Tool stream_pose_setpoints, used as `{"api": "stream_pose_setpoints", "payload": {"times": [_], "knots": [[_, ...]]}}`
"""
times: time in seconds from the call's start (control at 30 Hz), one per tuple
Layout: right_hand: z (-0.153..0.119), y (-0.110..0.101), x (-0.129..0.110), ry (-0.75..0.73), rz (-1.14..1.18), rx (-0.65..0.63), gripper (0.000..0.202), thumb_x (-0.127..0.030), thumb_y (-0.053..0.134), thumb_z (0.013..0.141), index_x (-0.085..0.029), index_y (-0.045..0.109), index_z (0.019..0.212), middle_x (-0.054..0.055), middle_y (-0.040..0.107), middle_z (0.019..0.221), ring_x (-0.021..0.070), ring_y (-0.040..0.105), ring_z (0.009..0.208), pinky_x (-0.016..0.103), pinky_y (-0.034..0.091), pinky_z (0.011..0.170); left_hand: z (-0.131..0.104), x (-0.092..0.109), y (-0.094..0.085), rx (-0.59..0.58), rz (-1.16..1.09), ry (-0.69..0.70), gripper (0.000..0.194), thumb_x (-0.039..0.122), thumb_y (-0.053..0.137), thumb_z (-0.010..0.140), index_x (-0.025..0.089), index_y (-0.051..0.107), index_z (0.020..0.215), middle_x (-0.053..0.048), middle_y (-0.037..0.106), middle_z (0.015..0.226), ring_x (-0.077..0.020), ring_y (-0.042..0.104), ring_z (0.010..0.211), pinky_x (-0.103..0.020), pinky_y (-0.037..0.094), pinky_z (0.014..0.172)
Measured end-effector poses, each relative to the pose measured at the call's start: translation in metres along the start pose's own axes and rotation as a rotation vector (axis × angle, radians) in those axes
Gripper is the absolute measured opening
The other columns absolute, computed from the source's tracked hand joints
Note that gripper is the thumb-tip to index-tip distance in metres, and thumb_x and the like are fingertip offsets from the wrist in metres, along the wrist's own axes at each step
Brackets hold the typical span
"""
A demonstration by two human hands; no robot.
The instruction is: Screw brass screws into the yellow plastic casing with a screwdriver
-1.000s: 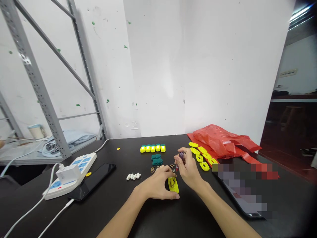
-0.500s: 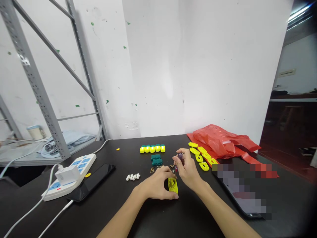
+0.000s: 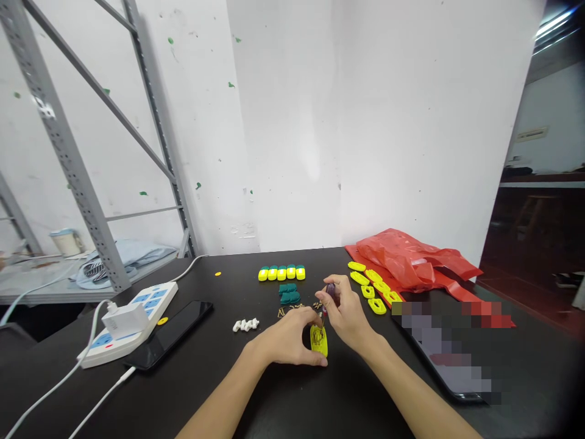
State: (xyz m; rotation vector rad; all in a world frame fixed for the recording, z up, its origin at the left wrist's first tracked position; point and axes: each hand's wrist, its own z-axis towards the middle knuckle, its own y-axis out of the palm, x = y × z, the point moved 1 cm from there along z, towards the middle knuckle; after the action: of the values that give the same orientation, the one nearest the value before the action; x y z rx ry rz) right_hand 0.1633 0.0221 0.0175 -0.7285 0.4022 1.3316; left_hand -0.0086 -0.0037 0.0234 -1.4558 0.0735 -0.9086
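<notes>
My left hand (image 3: 292,338) grips a yellow plastic shell (image 3: 319,343) by its ends, thumb at the near end, holding it on the black table. Small parts show inside the shell. My right hand (image 3: 346,308) is closed around the dark purple handle of a screwdriver (image 3: 331,289), whose tip points down into the far part of the shell. Just beyond the fingers lie small brass-coloured pieces (image 3: 281,311) and some tiny screws (image 3: 317,305). Dark green plastic pieces (image 3: 289,297) lie behind them, and several white parts (image 3: 245,325) sit to the left.
Several finished-looking yellow-and-green units (image 3: 281,272) stand in a row at the back. Yellow shells (image 3: 376,306) lie at right beside a red plastic bag (image 3: 411,256). A blurred-out phone-like device (image 3: 443,360) lies right; a black phone (image 3: 171,335) and power strip (image 3: 159,299) are left.
Both hands keep their grip on the shell and the screwdriver. The right fingers have shifted slightly on the handle; the view has moved a little.
</notes>
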Motion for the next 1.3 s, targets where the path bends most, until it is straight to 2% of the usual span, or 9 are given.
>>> {"api": "stream_pose_setpoints", "payload": {"times": [0.27,0.47,0.7,0.87,0.97,1.03,1.1,1.2,1.3], "knots": [[0.004,-0.005,-0.015,-0.080,0.055,-0.013,0.026,-0.022,0.051,0.089,-0.022,0.047,0.115,0.005,0.066,0.093,0.0152,0.061,0.066,0.029,0.050,0.060,0.001,-0.001,-0.001,-0.001,-0.007,0.067,0.057,0.052,0.082,0.059,0.024,0.067,0.107,-0.006,0.062,0.111,-0.0288,0.057,0.107,-0.037,0.046,0.094],[0.007,-0.008,-0.012,-0.014,0.099,-0.054,0.025,-0.025,0.058,0.087,-0.021,0.055,0.112,0.004,0.065,0.085,0.0172,0.062,0.072,0.029,0.050,0.061,0.002,0.001,-0.001,-0.006,-0.007,0.087,0.052,0.050,0.083,0.060,0.024,0.069,0.102,-0.005,0.063,0.106,-0.0269,0.056,0.107,-0.036,0.044,0.095],[0.008,-0.003,-0.007,0.013,0.055,0.009,0.023,-0.030,0.071,0.078,-0.021,0.056,0.094,-0.005,0.049,0.069,0.0121,0.046,0.058,0.026,0.043,0.055,0.002,-0.001,0.000,-0.011,-0.009,0.072,0.052,0.050,0.083,0.059,0.024,0.068,0.102,-0.004,0.061,0.109,-0.0275,0.055,0.110,-0.035,0.045,0.094],[0.007,-0.002,-0.007,-0.052,-0.095,0.094,0.025,-0.035,0.072,0.078,-0.022,0.056,0.091,-0.006,0.044,0.063,0.0117,0.041,0.053,0.026,0.040,0.051,0.002,-0.003,0.001,-0.018,-0.009,0.073,0.052,0.050,0.083,0.059,0.024,0.069,0.102,-0.005,0.061,0.108,-0.0275,0.055,0.108,-0.036,0.045,0.094],[0.006,-0.003,-0.010,-0.133,-0.170,0.118,0.020,-0.032,0.067,0.081,-0.021,0.056,0.094,-0.003,0.051,0.069,0.0128,0.046,0.055,0.027,0.043,0.053,0.003,-0.003,0.000,-0.025,-0.018,0.075,0.054,0.052,0.082,0.060,0.025,0.068,0.105,-0.006,0.060,0.113,-0.0289,0.053,0.112,-0.037,0.043,0.098],[0.006,-0.004,-0.013,-0.160,-0.115,0.084,0.017,-0.027,0.060,0.085,-0.021,0.054,0.100,0.003,0.060,0.087,0.0153,0.057,0.066,0.028,0.049,0.060,0.003,-0.002,-0.001,-0.031,-0.024,0.077,0.056,0.054,0.081,0.060,0.025,0.068,0.106,-0.006,0.059,0.115,-0.0289,0.054,0.112,-0.038,0.042,0.099],[0.007,-0.005,-0.014,-0.129,0.019,0.011,0.016,-0.023,0.053,0.088,-0.022,0.051,0.105,0.007,0.063,0.102,0.0166,0.063,0.075,0.029,0.053,0.065,0.003,-0.001,-0.001,-0.037,-0.027,0.077,0.057,0.055,0.081,0.061,0.024,0.068,0.106,-0.006,0.060,0.113,-0.0282,0.055,0.110,-0.037,0.043,0.098],[0.008,-0.007,-0.014,-0.032,0.183,-0.099,0.013,-0.024,0.050,0.092,-0.022,0.047,0.105,0.005,0.064,0.098,0.0157,0.066,0.071,0.030,0.055,0.064,0.003,0.000,-0.001,-0.039,-0.032,0.073,0.056,0.054,0.081,0.060,0.023,0.068,0.104,-0.006,0.060,0.112,-0.0278,0.054,0.110,-0.036,0.043,0.097],[0.009,-0.008,-0.013,0.037,0.229,-0.129,0.011,-0.027,0.052,0.092,-0.022,0.046,0.101,0.004,0.063,0.092,0.0159,0.066,0.070,0.030,0.056,0.064,0.003,-0.001,-0.001,-0.039,-0.036,0.067,0.054,0.051,0.082,0.060,0.024,0.068,0.104,-0.005,0.060,0.113,-0.0279,0.053,0.112,-0.036,0.043,0.097]]}}
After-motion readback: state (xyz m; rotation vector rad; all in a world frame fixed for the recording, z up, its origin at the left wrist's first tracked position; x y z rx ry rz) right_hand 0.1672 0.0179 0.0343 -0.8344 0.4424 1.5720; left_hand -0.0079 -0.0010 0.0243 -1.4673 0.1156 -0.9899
